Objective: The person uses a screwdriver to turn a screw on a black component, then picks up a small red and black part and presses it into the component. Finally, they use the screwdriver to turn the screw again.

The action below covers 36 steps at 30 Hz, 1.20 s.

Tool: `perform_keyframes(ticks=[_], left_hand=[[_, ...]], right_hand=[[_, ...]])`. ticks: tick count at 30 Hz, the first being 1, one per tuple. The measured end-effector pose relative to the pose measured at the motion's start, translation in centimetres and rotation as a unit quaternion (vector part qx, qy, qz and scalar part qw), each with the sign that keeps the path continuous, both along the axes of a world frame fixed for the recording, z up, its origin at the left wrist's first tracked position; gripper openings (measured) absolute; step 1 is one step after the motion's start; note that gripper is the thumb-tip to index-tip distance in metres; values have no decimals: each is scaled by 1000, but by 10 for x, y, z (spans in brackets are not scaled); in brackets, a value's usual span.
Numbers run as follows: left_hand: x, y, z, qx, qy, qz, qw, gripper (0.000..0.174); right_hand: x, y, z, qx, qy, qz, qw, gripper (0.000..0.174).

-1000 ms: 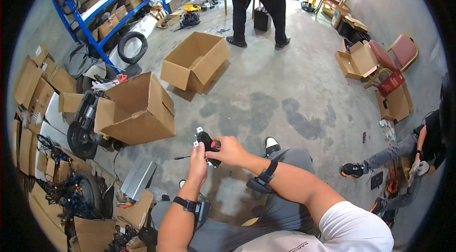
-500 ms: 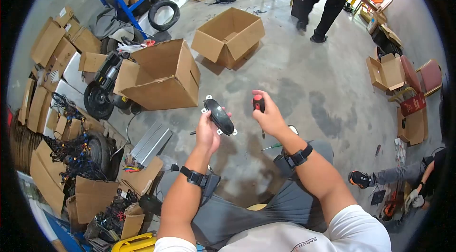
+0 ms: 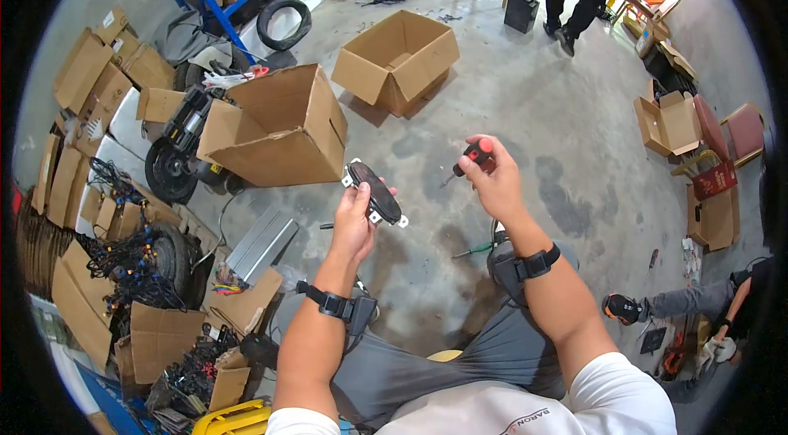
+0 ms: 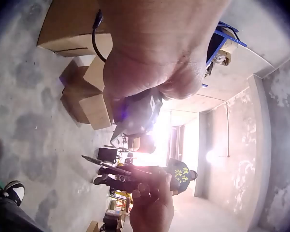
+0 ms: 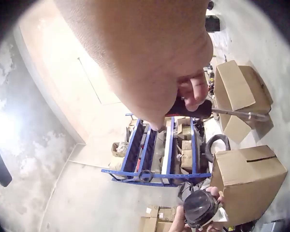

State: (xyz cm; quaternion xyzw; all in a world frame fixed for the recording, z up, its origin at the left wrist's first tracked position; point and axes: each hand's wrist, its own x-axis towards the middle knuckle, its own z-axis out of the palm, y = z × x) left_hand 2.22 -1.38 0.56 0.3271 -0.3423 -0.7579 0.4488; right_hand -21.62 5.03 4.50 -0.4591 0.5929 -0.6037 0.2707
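Observation:
In the head view my left hand [image 3: 353,226] grips a dark oval part with pale metal tabs [image 3: 376,192] by its edges. To its right, apart from it, my right hand [image 3: 498,182] holds a screwdriver with a red and black handle [image 3: 478,156], its shaft slanting down to the left. The right wrist view shows the screwdriver shaft [image 5: 239,114] beyond curled fingers, and the oval part [image 5: 199,209] lower down, held by the left hand [image 5: 214,223]. A thin cable end [image 3: 327,226] shows beside the left hand.
Two open cardboard boxes [image 3: 279,135] [image 3: 398,57] stand on the floor ahead. A blue shelf [image 3: 205,0], a wheel and tangled wires [image 3: 135,271] are at the left. One person walks at the back; another sits at the right. A green screwdriver [image 3: 474,251] shows near my right knee.
My right hand has moved away from the oval part to the right, and the screwdriver has turned so its shaft shows. The person at the back has walked right and farther off.

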Motion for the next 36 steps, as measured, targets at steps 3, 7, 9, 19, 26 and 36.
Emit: perform_keyframes(ticks=[3, 7, 9, 19, 26, 36], left_hand=[[-1, 1, 4, -6, 8, 1, 1000, 38], [-2, 1, 3, -13, 2, 2, 1000, 39], [-3, 2, 1, -17, -5, 7, 1000, 39], [-11, 1, -10, -62, -74, 27, 995, 36], [-12, 6, -5, -29, -73, 29, 996, 35], [-12, 8, -6, 13, -52, 22, 998, 36]], right_hand=[[-6, 1, 4, -52, -143, 22, 988, 30], [-14, 5, 12, -103, -261, 38, 959, 31], [-17, 5, 10, -110, -283, 49, 952, 32], [-10, 5, 6, -88, -348, 132, 924, 31], [-1, 3, 1, -65, -325, 131, 934, 28], [9, 5, 1, -38, -315, 149, 937, 34]])
